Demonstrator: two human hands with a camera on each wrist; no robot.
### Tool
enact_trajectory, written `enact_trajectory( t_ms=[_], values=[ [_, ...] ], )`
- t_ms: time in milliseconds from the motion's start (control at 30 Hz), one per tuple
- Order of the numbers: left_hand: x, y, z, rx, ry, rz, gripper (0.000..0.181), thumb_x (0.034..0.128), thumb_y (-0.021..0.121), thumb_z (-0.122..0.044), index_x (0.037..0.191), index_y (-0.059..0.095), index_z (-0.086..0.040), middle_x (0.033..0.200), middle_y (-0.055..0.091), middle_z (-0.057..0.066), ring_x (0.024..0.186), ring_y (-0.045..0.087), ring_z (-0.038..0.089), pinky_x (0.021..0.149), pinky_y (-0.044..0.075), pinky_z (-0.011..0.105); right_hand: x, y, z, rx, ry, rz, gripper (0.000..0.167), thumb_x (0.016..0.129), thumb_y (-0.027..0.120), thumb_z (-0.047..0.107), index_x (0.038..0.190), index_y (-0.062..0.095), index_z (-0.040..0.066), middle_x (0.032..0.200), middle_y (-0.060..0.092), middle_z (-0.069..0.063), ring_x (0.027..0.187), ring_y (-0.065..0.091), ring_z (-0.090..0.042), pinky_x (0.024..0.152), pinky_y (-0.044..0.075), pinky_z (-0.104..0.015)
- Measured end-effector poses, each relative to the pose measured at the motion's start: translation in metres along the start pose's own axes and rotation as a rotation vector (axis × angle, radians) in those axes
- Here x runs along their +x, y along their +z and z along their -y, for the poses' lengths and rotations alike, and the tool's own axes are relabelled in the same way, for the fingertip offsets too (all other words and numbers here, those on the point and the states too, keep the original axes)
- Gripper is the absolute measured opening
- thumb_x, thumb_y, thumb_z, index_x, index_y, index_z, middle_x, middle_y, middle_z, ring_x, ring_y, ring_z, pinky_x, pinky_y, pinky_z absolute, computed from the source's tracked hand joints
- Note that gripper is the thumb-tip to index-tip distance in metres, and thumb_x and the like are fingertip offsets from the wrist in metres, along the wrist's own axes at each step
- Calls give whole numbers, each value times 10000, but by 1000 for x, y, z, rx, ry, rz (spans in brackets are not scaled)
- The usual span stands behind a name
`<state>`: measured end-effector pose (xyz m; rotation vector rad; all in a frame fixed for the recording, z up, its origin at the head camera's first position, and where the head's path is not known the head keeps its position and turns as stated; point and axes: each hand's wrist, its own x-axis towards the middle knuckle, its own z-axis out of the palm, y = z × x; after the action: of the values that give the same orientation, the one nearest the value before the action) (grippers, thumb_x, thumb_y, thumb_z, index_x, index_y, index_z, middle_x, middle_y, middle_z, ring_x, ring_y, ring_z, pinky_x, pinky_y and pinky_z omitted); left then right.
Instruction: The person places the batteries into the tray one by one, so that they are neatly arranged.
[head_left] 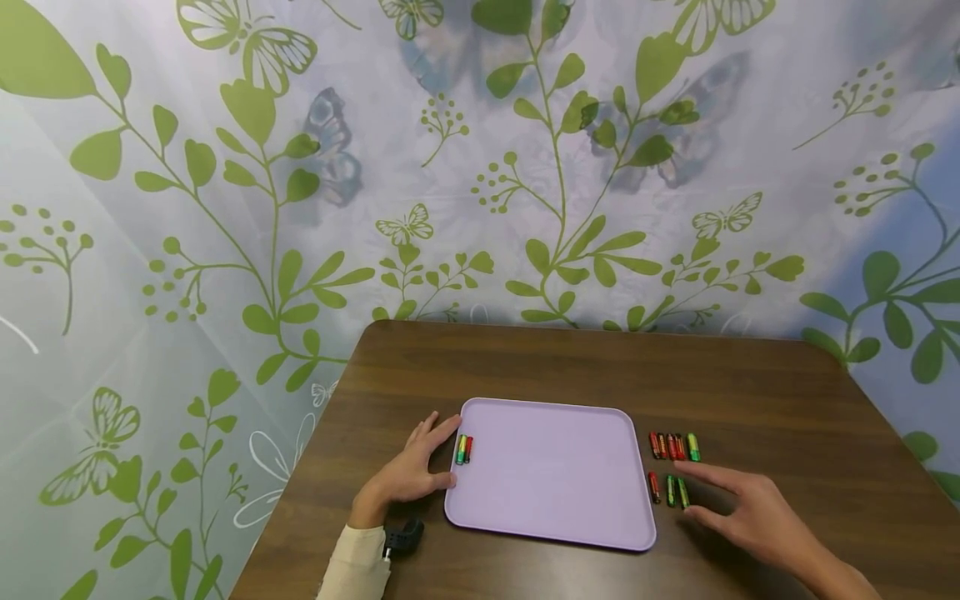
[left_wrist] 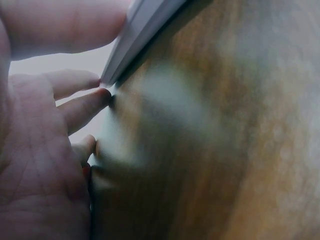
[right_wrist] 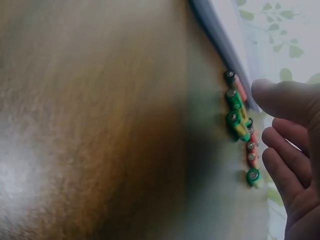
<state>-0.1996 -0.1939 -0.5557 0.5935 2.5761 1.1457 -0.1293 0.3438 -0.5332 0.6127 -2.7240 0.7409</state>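
A lilac tray [head_left: 555, 475] lies flat on the table. My left hand [head_left: 408, 468] is at its left rim with thumb and fingers spread, touching the edge. Just inside that rim, a green battery [head_left: 461, 448] and a red battery [head_left: 469, 450] lie side by side. Right of the tray are two rows of batteries. The far row has several red batteries [head_left: 672, 446] and a yellow-green battery [head_left: 693, 447]; the near row has a red battery [head_left: 654, 487] and two green ones [head_left: 683, 492]. Beside them hovers my right hand [head_left: 757, 515], fingers extended, holding nothing.
The brown wooden table [head_left: 525, 358] has rounded far corners. Behind it hangs a pale cloth [head_left: 450, 167] printed with green leaves and butterflies. A black strap [head_left: 403, 537] sits at my left wrist.
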Motion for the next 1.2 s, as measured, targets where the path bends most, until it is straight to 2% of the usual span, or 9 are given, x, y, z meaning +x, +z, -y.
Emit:
enact_trajectory(
  t_ms=[167, 333, 500, 733, 833, 1033, 1200],
  values=[
    [-1, 0, 0, -4, 7, -1, 945, 905, 808, -254, 1727, 354, -143, 1802, 325, 106, 1696, 43, 502, 1237, 93, 872, -2, 5, -5, -11, -36, -4, 665, 687, 1047, 224, 1306, 803, 233, 1198, 838, 8, 1081, 754, -30, 883, 423, 30],
    [-1, 0, 1, -10, 18, 0, 934, 912, 808, -242, 1724, 358, -136, 1798, 335, 108, 1696, 49, 499, 1247, 90, 861, -4, 11, -8, -20, -70, -28, 708, 647, 1050, 141, 1308, 803, 206, 1178, 843, -15, 1069, 755, -35, 893, 424, 34],
    [-2, 2, 3, -16, 54, -23, 921, 900, 820, -215, 1708, 387, -120, 1779, 368, 133, 1681, 80, 526, 1229, 97, 876, -6, 16, -11, -7, -82, -28, 704, 648, 1033, 82, 1306, 803, 179, 1150, 849, -31, 1050, 751, -12, 873, 428, 40],
    [-1, 0, 2, -10, 25, -3, 932, 914, 811, -241, 1723, 361, -139, 1796, 340, 108, 1697, 53, 497, 1244, 93, 863, -5, 14, -11, -63, -84, -34, 663, 663, 1033, 117, 1283, 812, 196, 1132, 852, -8, 1025, 769, -39, 853, 445, 26],
    [-2, 0, 3, -18, 40, -14, 917, 919, 812, -252, 1718, 376, -143, 1791, 346, 124, 1689, 59, 516, 1229, 91, 879, -1, 9, -10, -72, -80, -26, 636, 678, 1035, 144, 1272, 814, 202, 1123, 853, -15, 1011, 763, -18, 821, 471, 3],
    [-3, 4, 11, -27, 114, -59, 887, 926, 808, -345, 1703, 410, -185, 1769, 390, 122, 1660, 102, 553, 1156, 100, 937, 11, -1, -7, -90, -169, -90, 672, 618, 1044, 116, 1249, 821, 180, 1093, 857, -29, 972, 782, -34, 837, 483, -5],
    [-2, 5, 14, -29, 149, -66, 872, 951, 784, -365, 1710, 396, -180, 1773, 387, 111, 1669, 95, 539, 1173, 102, 924, 25, -5, 3, -89, -245, -118, 707, 596, 1039, 94, 1260, 820, 203, 1102, 855, 12, 951, 798, -55, 833, 519, -45]
  ],
)
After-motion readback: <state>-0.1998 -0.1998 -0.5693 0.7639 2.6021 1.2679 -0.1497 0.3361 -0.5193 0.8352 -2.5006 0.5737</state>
